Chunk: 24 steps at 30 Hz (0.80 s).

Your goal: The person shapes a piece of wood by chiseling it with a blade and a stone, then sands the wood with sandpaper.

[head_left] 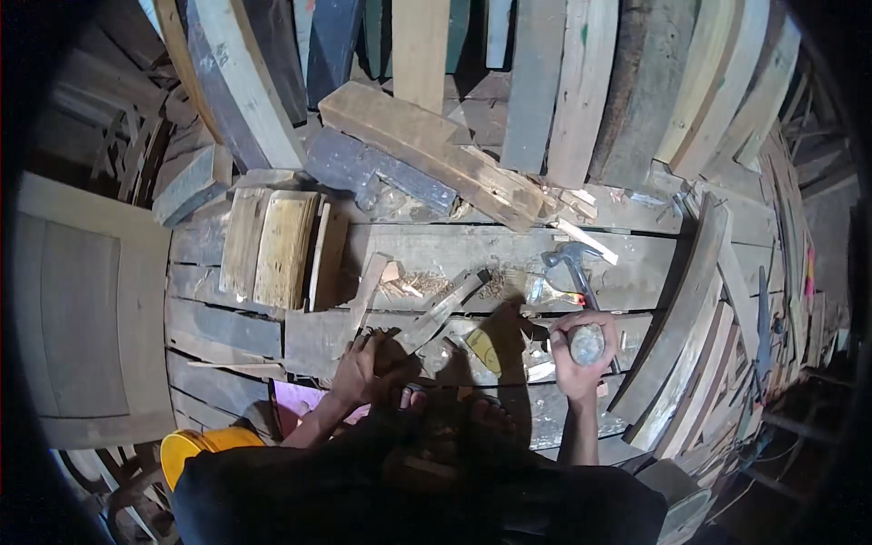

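From my remote seat, shadow leaves me unable to tell the grip of the left hand (pixel 357 371), while the right hand (pixel 565 368) grasps a round-ended cylinder (pixel 587 344) near the hammer (pixel 574 263), whose handle it could strike if lowered carelessly.

Right hand (pixel 570 363) around round-ended object (pixel 588 344), claw hammer (pixel 574 259) just beyond, left hand (pixel 355 371) near wooden strip (pixel 369 289)

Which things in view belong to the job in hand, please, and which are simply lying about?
Probably in the job:
round-ended object, held in the right hand
perhaps the claw hammer by that hand
left hand: too dark to tell what it holds

Apparently lying about:
notched beam
wood blocks, left
yellow object, lower left
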{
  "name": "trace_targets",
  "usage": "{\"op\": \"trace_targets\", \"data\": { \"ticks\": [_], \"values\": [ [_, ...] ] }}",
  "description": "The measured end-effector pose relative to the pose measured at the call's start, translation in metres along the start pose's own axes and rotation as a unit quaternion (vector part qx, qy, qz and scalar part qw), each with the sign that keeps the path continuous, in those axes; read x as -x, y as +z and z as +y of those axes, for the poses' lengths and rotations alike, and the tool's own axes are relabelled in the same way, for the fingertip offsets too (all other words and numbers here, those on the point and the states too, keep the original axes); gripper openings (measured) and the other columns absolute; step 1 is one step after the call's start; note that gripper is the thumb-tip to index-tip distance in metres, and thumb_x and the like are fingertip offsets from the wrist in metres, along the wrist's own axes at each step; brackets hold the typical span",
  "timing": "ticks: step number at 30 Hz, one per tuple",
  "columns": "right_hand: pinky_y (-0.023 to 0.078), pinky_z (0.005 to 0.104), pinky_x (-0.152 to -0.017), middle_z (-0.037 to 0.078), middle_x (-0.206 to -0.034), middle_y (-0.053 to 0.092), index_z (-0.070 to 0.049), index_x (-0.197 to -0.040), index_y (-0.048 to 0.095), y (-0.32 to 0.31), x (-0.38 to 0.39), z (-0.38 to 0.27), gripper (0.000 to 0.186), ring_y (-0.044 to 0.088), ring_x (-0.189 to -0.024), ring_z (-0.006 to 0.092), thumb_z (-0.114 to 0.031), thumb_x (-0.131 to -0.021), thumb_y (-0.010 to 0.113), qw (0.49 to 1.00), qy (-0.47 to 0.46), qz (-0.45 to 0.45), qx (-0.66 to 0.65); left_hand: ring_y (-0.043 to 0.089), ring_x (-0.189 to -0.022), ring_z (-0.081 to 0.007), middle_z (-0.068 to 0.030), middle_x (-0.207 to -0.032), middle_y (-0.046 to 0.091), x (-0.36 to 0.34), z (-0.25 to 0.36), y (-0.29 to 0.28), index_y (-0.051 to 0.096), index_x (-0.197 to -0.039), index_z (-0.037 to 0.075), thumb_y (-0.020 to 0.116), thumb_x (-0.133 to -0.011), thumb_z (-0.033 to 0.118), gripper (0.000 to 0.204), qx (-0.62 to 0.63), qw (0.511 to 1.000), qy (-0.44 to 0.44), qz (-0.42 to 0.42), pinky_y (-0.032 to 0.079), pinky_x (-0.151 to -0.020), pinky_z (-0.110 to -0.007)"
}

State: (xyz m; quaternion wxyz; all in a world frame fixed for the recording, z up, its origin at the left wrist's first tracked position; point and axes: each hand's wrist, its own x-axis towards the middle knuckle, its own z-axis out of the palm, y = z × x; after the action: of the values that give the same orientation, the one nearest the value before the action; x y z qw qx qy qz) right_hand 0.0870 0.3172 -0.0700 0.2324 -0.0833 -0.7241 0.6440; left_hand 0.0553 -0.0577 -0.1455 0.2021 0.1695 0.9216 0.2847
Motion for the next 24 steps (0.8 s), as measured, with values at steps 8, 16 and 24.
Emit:
{"op": "trace_targets", "data": {
  "ticks": [8,16,24],
  "values": [
    [0.058,0.0315,-0.079,0.009,-0.089,0.064,-0.001,-0.098,0.057,0.016,0.005,0.0,0.03,0.064,-0.082,0.0145,0.008,-0.077,0.076,0.997,-0.015,-0.072,-0.008,0.057,-0.122,-0.0473,-0.0283,-0.131,0.059,-0.005,-0.006,0.004,0.05,-0.141,0.001,0.079,-0.08,0.031,0.074,-0.063,0.996,-0.049,-0.029,0.05,-0.1,-0.054],
    [0.053,0.0324,-0.08,0.009,-0.089,0.064,-0.003,-0.097,0.06,0.022,0.001,0.005,0.029,0.063,-0.082,0.0168,0.004,-0.076,0.078,0.998,0.008,-0.067,-0.017,0.069,-0.089,-0.0505,-0.0264,-0.098,0.071,0.002,-0.017,-0.012,0.044,-0.132,-0.001,0.075,-0.082,0.02,0.063,0.117,0.992,-0.053,0.01,0.055,-0.078,-0.051],
    [0.05,0.0299,-0.078,0.006,-0.089,0.06,-0.004,-0.1,0.055,-0.007,-0.02,0.019,0.03,0.059,-0.082,0.0133,0.001,-0.078,0.074,0.998,0.058,0.02,-0.02,0.067,-0.1,-0.0202,-0.0156,-0.121,0.069,-0.016,0.026,-0.014,0.049,-0.141,-0.004,0.076,-0.094,0.02,0.06,0.278,0.946,-0.154,-0.059,0.055,-0.085,-0.036]
  ]
}}
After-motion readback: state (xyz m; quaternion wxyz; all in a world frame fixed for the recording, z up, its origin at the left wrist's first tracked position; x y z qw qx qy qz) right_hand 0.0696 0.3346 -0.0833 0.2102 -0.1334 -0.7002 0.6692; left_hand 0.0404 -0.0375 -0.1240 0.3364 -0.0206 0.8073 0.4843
